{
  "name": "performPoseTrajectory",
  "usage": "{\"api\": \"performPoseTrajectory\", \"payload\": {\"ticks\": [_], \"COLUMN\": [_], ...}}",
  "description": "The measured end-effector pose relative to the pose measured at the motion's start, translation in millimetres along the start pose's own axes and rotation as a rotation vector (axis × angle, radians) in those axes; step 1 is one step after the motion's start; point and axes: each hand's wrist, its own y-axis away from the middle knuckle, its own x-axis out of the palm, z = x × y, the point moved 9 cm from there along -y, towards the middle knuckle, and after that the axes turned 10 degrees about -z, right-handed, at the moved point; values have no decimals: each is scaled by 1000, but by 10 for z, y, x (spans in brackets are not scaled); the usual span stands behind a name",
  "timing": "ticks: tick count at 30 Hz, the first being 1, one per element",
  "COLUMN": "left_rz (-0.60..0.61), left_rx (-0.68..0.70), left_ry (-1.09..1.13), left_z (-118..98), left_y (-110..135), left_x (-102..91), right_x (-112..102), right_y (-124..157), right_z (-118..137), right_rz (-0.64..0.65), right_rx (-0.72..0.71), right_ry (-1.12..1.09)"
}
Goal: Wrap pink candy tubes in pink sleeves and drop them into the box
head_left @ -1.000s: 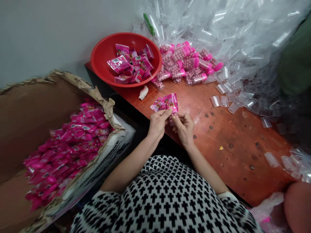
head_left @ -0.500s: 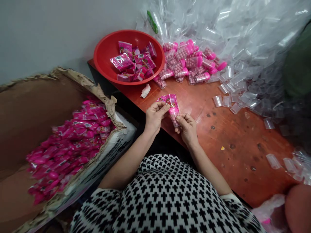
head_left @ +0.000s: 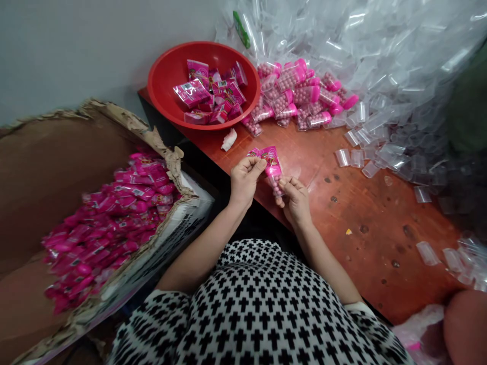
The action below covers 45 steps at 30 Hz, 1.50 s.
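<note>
Between my hands, over the table's near edge, a printed pink wrapper (head_left: 271, 154) surrounds the capped end of a clear tube of pink candy balls (head_left: 274, 183). My left hand (head_left: 245, 182) is closed, its thumb and forefinger pinching the wrapper. Lower on the right, my right hand (head_left: 294, 197) grips the bare, clear end of the tube. Several filled tubes with pink caps (head_left: 297, 94) lie heaped beyond my hands. Pink wrappers (head_left: 193, 93) rest in a red basin (head_left: 160, 106) on the table.
A torn cardboard box (head_left: 190, 195) at my left holds many wrapped pink packs (head_left: 110, 223). Clear plastic tubes (head_left: 395, 116) pile up along the back and right of the reddish table (head_left: 365, 263). A crumpled white scrap (head_left: 229, 140) lies near the basin.
The view has shifted slightly. Both hands keep their grip on the wrapper and tube, which have barely moved.
</note>
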Motion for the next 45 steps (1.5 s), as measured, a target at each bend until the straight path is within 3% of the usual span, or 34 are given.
{"api": "performPoseTrajectory", "payload": {"ticks": [5, 13, 20, 24, 27, 32, 40, 45], "left_rz": [127, 131, 91, 126, 137, 73, 26, 13], "left_rx": [-281, -342, -264, -237, -189, -150, -74, -66], "left_ry": [103, 94, 145, 116, 101, 109, 28, 44], "left_z": [214, 273, 193, 133, 91, 100, 68, 44], "left_y": [186, 286, 207, 115, 45, -29, -82, -73], "left_x": [133, 155, 63, 100, 122, 82, 48, 67], "right_x": [-1, 8, 10, 38, 61, 49, 45, 67], "right_y": [20, 69, -14, 31, 65, 48, 111, 110], "right_z": [-19, -5, -128, -216, -244, -189, 155, 187], "right_rz": [10, 1, 57, 86, 93, 77, 74, 59], "right_rx": [-41, -129, 108, 284, 322, 154, -369, -373], "right_ry": [15, 62, -154, -146, -110, 8, 413, 435]}}
